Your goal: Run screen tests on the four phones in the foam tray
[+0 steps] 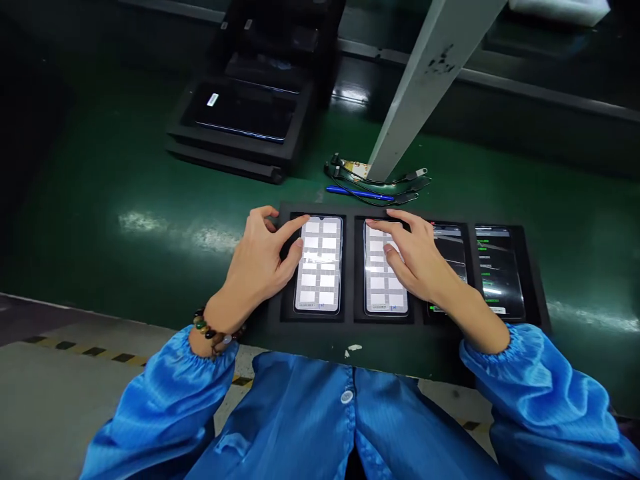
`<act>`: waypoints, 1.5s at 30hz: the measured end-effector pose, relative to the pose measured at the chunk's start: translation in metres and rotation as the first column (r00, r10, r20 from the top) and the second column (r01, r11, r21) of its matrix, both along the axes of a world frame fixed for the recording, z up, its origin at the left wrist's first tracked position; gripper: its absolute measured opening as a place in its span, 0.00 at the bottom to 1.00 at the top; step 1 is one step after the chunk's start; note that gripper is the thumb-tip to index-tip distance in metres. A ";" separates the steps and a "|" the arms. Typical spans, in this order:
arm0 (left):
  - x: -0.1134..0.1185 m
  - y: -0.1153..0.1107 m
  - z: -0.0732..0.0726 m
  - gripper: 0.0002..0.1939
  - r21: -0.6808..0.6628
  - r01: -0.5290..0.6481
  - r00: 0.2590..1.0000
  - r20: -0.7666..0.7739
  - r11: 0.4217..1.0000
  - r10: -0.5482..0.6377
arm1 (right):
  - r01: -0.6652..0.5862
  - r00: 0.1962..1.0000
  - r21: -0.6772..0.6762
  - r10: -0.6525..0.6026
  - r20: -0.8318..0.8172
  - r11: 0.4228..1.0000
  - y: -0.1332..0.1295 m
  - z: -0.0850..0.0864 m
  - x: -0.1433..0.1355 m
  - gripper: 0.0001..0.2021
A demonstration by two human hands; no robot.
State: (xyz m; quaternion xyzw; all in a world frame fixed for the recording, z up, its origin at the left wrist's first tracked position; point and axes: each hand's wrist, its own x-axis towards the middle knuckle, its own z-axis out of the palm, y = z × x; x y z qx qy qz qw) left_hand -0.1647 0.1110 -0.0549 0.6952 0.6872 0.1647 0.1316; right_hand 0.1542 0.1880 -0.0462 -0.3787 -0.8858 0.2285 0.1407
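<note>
The left hand (257,260) lay spread, grip wide, forefinger on the first phone (319,265); the right hand (413,257), likewise holding nothing, fingered the second phone (383,270). Both phones sat in the black tray (400,337). A heavy palm might register stray touches. Open green tabletop (125,200) stretched toward nine o'clock; a post (415,87) stood at twelve.

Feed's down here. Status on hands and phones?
Left hand fingers on first phone. Right hand on second phone. Both lit, seated in tray.
</note>
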 end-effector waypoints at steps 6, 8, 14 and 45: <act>-0.001 -0.015 0.006 0.24 0.110 0.080 0.993 -0.095 0.991 -0.069 | -0.034 0.999 0.049 0.033 0.027 0.998 -0.012 0.002 0.002 0.24; -0.003 -0.025 0.007 0.24 0.129 0.132 0.985 -0.126 0.983 -0.116 | -0.045 0.999 0.060 0.043 0.033 0.997 -0.021 0.003 0.004 0.24; -0.012 -0.056 0.004 0.24 0.148 0.267 0.953 -0.190 0.952 -0.238 | -0.088 0.996 0.097 0.085 0.035 0.991 -0.057 0.003 0.015 0.29; -0.019 -0.070 0.002 0.20 0.303 0.611 0.783 -0.096 0.731 -0.615 | -0.101 0.995 0.117 0.103 -0.012 0.988 -0.112 0.011 0.065 0.25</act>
